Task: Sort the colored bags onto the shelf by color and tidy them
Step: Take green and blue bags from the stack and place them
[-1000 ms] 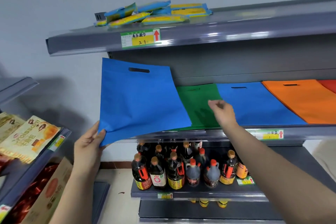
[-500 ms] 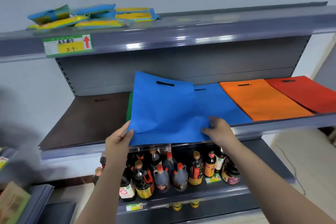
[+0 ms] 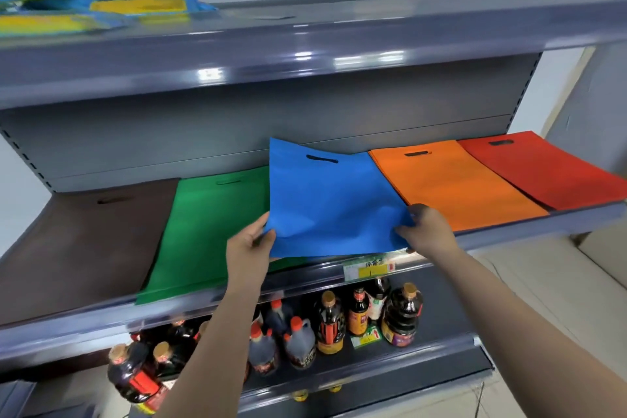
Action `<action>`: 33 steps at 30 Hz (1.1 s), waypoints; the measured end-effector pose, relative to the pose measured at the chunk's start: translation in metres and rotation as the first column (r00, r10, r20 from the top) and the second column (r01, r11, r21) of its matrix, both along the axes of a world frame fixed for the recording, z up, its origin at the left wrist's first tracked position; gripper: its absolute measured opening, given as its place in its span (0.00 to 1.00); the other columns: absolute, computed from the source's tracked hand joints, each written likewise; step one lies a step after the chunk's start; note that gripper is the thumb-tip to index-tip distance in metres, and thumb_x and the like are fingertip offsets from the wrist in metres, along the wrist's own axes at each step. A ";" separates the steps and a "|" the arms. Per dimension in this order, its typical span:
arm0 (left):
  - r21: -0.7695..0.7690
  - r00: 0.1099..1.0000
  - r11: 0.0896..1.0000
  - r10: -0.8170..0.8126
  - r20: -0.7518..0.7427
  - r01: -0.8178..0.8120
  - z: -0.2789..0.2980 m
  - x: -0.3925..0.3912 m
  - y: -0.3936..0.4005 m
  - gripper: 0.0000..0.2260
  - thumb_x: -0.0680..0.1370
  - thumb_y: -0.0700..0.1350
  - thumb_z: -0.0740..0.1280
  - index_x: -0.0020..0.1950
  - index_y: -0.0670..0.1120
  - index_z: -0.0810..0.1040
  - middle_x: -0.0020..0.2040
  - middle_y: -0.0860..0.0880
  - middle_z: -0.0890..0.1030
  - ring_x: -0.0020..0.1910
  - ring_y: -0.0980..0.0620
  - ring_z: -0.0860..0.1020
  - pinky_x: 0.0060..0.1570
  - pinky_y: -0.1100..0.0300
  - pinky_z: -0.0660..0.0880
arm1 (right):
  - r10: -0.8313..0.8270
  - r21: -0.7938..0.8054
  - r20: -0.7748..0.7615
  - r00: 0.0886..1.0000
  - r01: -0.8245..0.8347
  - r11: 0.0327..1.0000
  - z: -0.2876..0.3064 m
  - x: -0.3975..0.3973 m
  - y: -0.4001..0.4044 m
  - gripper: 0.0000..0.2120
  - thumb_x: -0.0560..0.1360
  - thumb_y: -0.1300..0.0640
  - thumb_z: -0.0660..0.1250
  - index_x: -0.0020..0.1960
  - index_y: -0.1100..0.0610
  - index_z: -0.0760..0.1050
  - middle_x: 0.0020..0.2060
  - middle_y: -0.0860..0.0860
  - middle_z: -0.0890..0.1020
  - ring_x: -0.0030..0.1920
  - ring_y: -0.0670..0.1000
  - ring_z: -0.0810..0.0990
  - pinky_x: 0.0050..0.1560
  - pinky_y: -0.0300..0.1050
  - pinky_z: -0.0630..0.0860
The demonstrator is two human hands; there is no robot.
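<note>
A blue bag [image 3: 325,200] lies tilted over the middle of the grey shelf [image 3: 559,224], its handle slot toward the back. My left hand [image 3: 249,248] pinches its near left corner. My right hand [image 3: 425,227] grips its near right corner. To the left lie a green bag [image 3: 207,231] and a dark brown bag [image 3: 84,241]. An orange bag [image 3: 451,187] and a red bag [image 3: 543,170] lie to the right. What is under the blue bag is hidden.
The top shelf [image 3: 305,44] overhangs and carries blue and yellow packets [image 3: 135,3] at its left. Below, dark sauce bottles [image 3: 329,319] stand on a lower shelf. A price label [image 3: 369,268] sits on the shelf's front rail.
The blue bag has moved right, off the green bag, toward the space beside the orange bag. My right hand now grips its corner. The camera has shifted, showing the brown bag.
</note>
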State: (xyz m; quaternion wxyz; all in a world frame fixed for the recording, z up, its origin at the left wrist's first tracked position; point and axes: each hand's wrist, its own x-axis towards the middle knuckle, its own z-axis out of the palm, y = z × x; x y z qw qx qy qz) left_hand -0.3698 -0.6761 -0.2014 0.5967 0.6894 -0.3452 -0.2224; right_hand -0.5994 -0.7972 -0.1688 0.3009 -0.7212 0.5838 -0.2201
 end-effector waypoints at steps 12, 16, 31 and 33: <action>0.433 0.964 0.895 -0.199 0.175 0.107 0.007 0.008 -0.057 0.18 0.78 0.39 0.65 0.68 0.46 0.73 0.42 0.52 0.79 0.18 0.56 0.73 0.32 0.63 0.77 | 0.126 -0.004 -0.567 0.814 -0.156 0.988 0.005 -0.006 -0.065 0.21 0.76 0.51 0.65 0.65 0.59 0.69 0.58 0.56 0.75 0.56 0.58 0.76 0.47 0.47 0.75; 0.473 0.939 0.880 -0.194 0.284 0.039 0.010 -0.002 -0.059 0.12 0.77 0.39 0.65 0.60 0.46 0.79 0.41 0.42 0.81 0.28 0.52 0.73 0.30 0.62 0.71 | 0.184 0.049 -0.645 0.742 -0.200 0.978 0.001 -0.003 -0.072 0.23 0.78 0.48 0.62 0.69 0.56 0.67 0.63 0.54 0.71 0.60 0.56 0.74 0.49 0.47 0.74; 0.452 0.570 0.638 -0.026 0.821 -0.623 0.060 0.004 0.046 0.23 0.77 0.48 0.65 0.71 0.47 0.68 0.64 0.46 0.75 0.62 0.42 0.73 0.58 0.50 0.70 | 0.564 -0.385 -0.562 0.605 -0.795 0.469 0.063 0.110 -0.032 0.19 0.79 0.46 0.59 0.67 0.51 0.69 0.64 0.48 0.68 0.64 0.52 0.69 0.55 0.47 0.72; 0.365 0.474 0.593 0.032 0.880 -0.718 0.073 0.014 0.079 0.19 0.76 0.50 0.65 0.66 0.45 0.74 0.59 0.43 0.79 0.57 0.39 0.77 0.53 0.47 0.71 | 0.656 -0.430 -0.530 0.537 -0.837 0.338 0.076 0.140 -0.004 0.19 0.78 0.47 0.60 0.67 0.50 0.69 0.65 0.48 0.68 0.65 0.52 0.68 0.58 0.47 0.70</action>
